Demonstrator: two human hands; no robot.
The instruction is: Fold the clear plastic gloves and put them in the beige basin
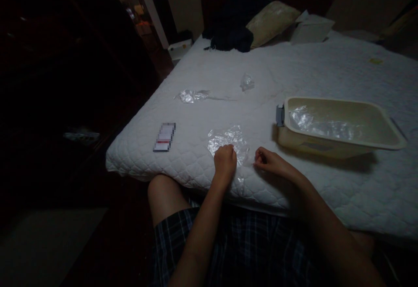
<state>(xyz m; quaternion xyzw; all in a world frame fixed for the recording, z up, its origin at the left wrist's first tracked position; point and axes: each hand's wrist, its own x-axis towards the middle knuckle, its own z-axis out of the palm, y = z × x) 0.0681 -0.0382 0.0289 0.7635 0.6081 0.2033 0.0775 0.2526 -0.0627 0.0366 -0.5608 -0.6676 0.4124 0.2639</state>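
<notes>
A thin, crumpled clear plastic bag lies spread on the white quilted bed, near its front edge. My left hand is closed in a fist over the bag's near part, gripping the film. Just to the right, my right hand has its fingers curled into a pinch. Faint film seems to run from the bag to these fingertips, though the dim light blurs that edge. A loose end of the plastic hangs down between my wrists, toward the mattress edge.
A cream plastic bin with clear plastic inside stands on the right. More crumpled plastic and a small plastic wad lie farther back. A phone rests at left. Behind are a pillow, dark cloth and a white box.
</notes>
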